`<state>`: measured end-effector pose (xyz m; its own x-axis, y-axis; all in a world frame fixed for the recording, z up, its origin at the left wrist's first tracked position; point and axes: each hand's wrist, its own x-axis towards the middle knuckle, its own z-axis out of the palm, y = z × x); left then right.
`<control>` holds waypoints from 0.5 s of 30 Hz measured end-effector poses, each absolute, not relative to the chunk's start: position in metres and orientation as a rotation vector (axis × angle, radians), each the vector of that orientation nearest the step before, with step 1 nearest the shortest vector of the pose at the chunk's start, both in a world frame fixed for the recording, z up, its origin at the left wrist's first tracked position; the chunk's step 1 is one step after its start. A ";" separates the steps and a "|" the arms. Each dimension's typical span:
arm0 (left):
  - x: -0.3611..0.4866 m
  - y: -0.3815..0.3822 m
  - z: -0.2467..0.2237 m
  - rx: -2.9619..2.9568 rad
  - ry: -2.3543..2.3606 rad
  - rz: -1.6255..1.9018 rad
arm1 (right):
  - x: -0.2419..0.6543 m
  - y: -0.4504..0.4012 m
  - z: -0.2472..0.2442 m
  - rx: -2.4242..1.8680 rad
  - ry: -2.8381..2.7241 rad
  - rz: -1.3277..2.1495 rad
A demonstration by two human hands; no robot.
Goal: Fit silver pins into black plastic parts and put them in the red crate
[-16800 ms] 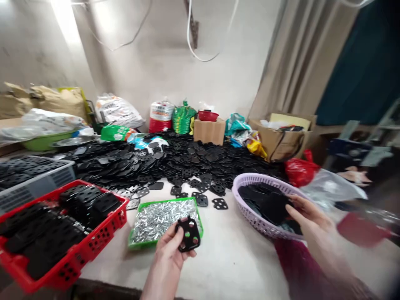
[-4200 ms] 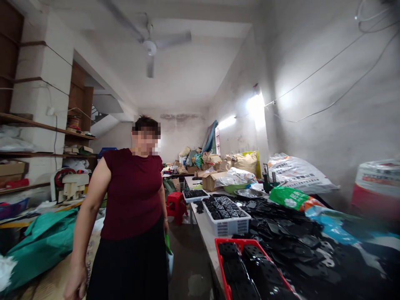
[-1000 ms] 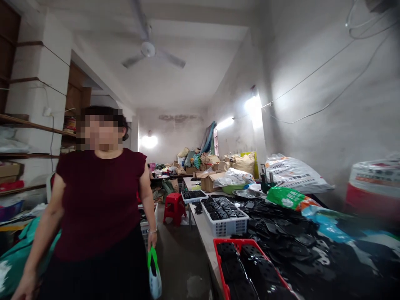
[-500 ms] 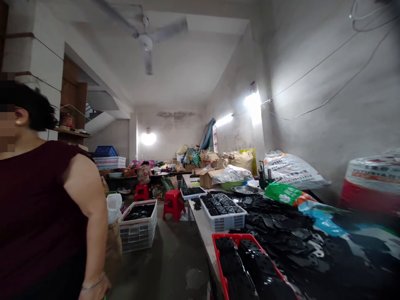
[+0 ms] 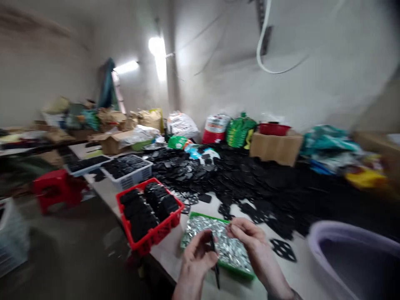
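Gripped in my left hand (image 5: 197, 258) is a thin black plate (image 5: 215, 266), seen almost edge-on between thumb and fingers. My right hand (image 5: 250, 239) is closed in a pinch just to the right; whatever is between its fingertips is too small and blurred to make out. Beneath both hands lies a green tray (image 5: 204, 215) full of small shiny metal pieces (image 5: 229, 246). A flat black plate with holes (image 5: 283, 250) rests on the table to the right of my right hand.
A red basket (image 5: 146, 246) of stacked black plates stands left of the tray. Behind it are white baskets (image 5: 133, 179). A heap of black plates (image 5: 250, 175) covers the table's back. A purple basin (image 5: 321, 266) is at right, a red stool (image 5: 58, 189) at left.
My view has swung right and down to the table. Both my hands, the green tray and the purple basin now show. The person at the left is out of view.
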<state>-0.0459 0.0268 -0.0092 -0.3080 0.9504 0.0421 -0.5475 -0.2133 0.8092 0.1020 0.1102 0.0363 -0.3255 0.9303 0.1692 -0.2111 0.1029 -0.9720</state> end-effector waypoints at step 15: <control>-0.007 0.021 0.021 1.037 1.202 1.558 | 0.137 0.036 0.041 -0.692 -1.008 1.422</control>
